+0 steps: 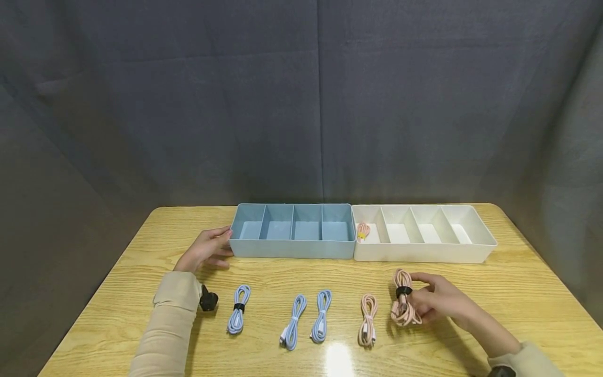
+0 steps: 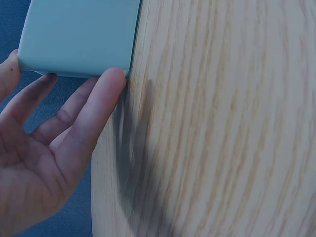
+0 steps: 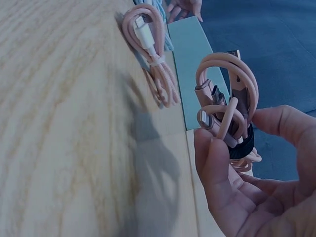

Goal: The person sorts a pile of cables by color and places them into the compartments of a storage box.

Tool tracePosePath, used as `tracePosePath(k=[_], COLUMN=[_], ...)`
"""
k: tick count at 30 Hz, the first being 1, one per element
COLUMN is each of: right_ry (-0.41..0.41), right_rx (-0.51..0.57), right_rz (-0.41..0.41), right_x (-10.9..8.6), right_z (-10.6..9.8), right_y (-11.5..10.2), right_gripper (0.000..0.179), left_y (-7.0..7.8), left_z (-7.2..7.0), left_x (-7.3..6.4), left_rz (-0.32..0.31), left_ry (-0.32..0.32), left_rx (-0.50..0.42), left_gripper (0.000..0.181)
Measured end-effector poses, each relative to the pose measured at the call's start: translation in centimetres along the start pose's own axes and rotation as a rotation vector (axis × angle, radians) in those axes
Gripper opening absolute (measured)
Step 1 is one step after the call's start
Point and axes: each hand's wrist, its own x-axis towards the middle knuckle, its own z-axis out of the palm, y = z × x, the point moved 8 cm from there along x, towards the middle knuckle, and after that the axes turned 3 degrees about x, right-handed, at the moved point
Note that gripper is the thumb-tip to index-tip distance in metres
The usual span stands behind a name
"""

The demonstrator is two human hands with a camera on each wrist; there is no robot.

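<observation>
My right hand (image 1: 435, 299) pinches a coiled pink charging cable (image 1: 403, 301) held over the table. A black strap binds the coil, and several plug ends show among its loops in the right wrist view, with my right thumb and fingers (image 3: 217, 170) around it. At the left end of the blue divided box (image 1: 293, 248), my left hand (image 1: 207, 250) rests with its fingertips against the end wall. Those fingers are extended in the left wrist view. Just left of the held coil lies another coiled pink cable (image 1: 368, 320) with a white tie.
A white divided box (image 1: 424, 254) adjoins the blue one; its leftmost compartment holds a small pink cable (image 1: 363, 231) with a yellow tie. Nearer me lie a blue cable (image 1: 238, 309) with a black strap and two white-tied ones, left (image 1: 293, 323) and right (image 1: 321, 316).
</observation>
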Motion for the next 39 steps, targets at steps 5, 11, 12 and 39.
tracePosePath(k=[5, 11, 12, 39], right_ry=[0.008, 0.012, 0.017, 0.112], right_rx=[0.003, 0.012, 0.011, 0.1], right_rz=[-0.013, -0.032, -0.036, -0.046], right_x=[0.2, 0.5, 0.5, 2.4], right_z=[-0.4, -0.8, -0.9, -3.8], right_y=[-0.6, -1.6, -1.7, -4.6], right_gripper=[0.071, 0.071, 0.071, 0.067], left_y=[0.6, 0.7, 0.5, 0.1], left_z=[0.2, 0.2, 0.2, 0.0], left_x=[-0.6, -0.7, -0.5, -0.1], left_rz=[0.013, 0.027, 0.022, 0.009], left_ry=[0.003, 0.002, 0.004, 0.016], left_rx=[0.003, -0.002, 0.0, -0.013], left_gripper=[0.063, 0.066, 0.067, 0.068])
